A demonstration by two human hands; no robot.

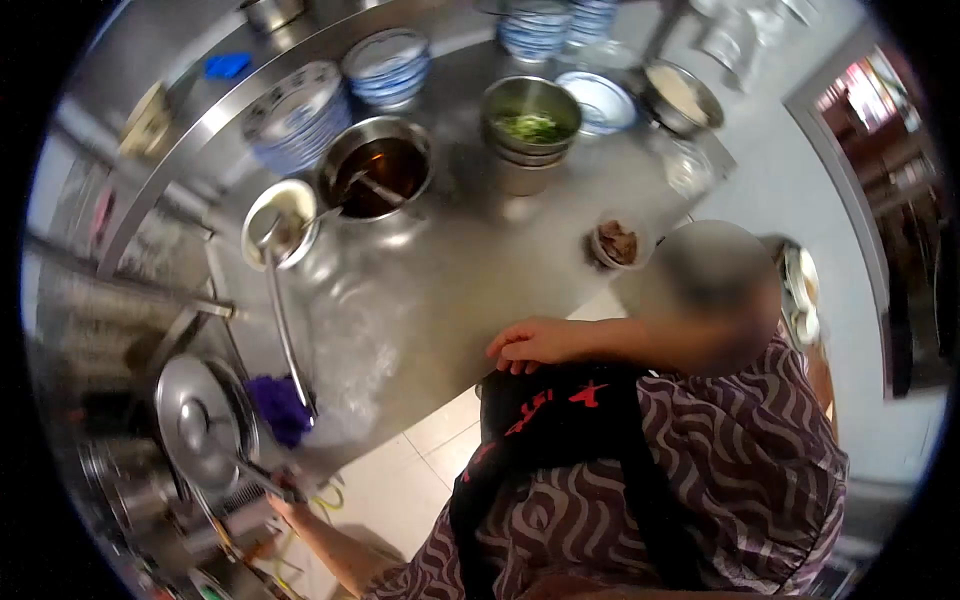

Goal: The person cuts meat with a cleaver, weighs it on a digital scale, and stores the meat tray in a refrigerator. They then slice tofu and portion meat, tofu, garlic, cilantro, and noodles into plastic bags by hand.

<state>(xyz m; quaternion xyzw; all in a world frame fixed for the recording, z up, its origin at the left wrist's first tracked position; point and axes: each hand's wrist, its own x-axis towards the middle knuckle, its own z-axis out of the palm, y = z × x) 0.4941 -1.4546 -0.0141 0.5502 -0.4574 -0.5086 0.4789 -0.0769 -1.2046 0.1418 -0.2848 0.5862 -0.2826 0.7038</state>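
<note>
Left hand (287, 506): your fingers wrapped round the handle of the pan (185, 410), past the bench's (450, 300) left edge
Right hand (528, 343): yours half-curled, empty, by near edge
Purple cloth (280, 410): near-left corner

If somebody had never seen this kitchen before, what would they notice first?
Probably the bright purple cloth at the lower left of the metal counter. Next might be the pot of dark liquid towards the counter's far side, left of the greens. They might also spot the shiny round metal utensil at the picture's lower left, with the left hand apparently gripping its handle.
</note>
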